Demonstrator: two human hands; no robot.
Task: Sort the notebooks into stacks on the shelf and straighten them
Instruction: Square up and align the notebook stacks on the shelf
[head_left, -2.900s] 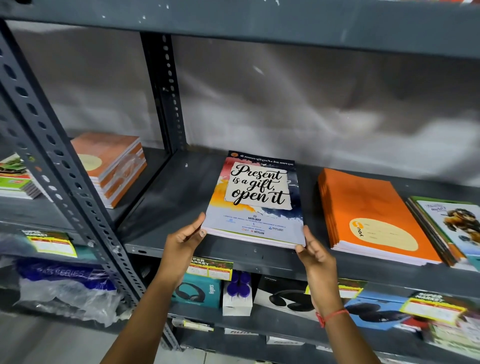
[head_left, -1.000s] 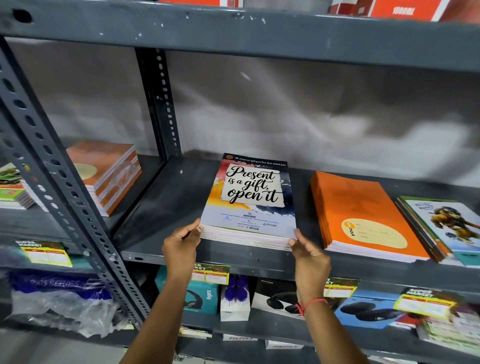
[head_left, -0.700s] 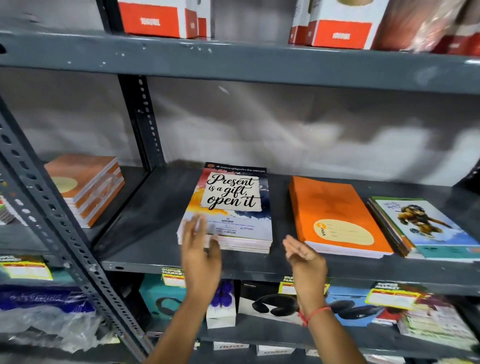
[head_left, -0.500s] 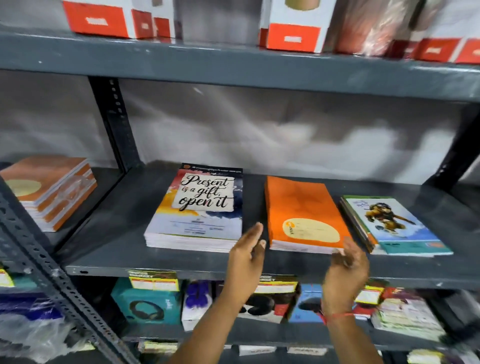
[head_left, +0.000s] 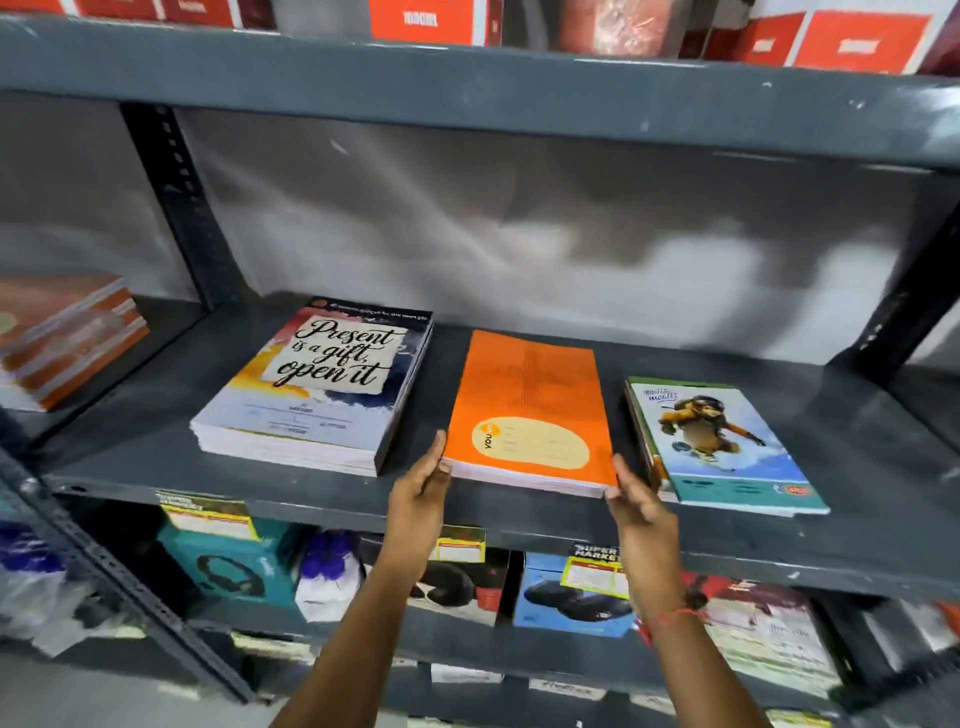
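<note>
Three notebook stacks lie on the grey shelf (head_left: 156, 457). On the left is the "Present is a gift, open it" stack (head_left: 322, 384), in the middle the orange stack (head_left: 530, 410), on the right a thinner stack with a cartoon animal cover (head_left: 722, 447). My left hand (head_left: 421, 493) rests flat against the orange stack's near left corner. My right hand (head_left: 636, 499) touches its near right corner. Both hands press the stack's sides with fingers straight, not wrapped around it.
Another orange notebook pile (head_left: 67, 338) sits in the bay to the left, past a perforated upright (head_left: 176, 208). Red boxes (head_left: 431, 21) line the shelf above. Headphone boxes (head_left: 228, 566) and price tags (head_left: 208, 514) fill the shelf below.
My hands let go of the "Present is a gift" stack and moved right to the orange stack, now touching its two near corners. The view also shifted right and up.
</note>
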